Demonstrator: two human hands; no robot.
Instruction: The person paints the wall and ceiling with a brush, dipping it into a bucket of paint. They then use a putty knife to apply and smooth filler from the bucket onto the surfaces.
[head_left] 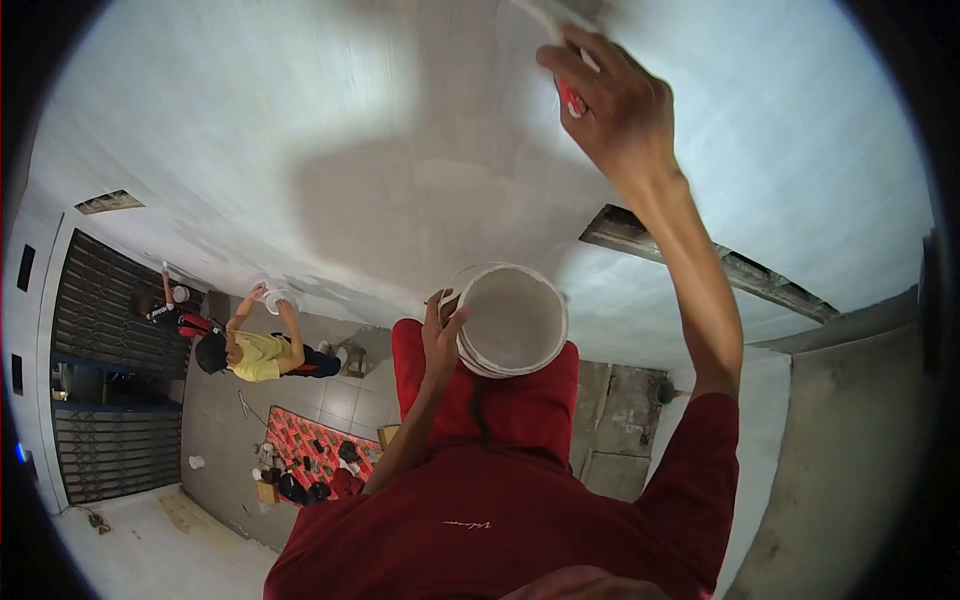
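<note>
Fingers [578, 66] of the right hand [628, 112] are curled tight around a red-handled tool [572, 98], whose pale far end runs past the top edge of my head view (I can't make out whether it is a blade or a brush). I see that arm raised high and reaching forward, elbow only slightly bent, wrist cocked, back of the hand toward the camera, in front of the whitish wall [345, 95]. Lower down, the left hand [440, 342] is closed on the near-left rim of a white bucket [512, 372], its forearm angling up from the body. From my end the bucket sits tilted with its mouth toward me, before the red trousers [545, 395]; whether it rests on them I can't tell. Off to the left, a person in a yellow shirt [262, 358] holds a pale container [277, 302] near the wall.
</note>
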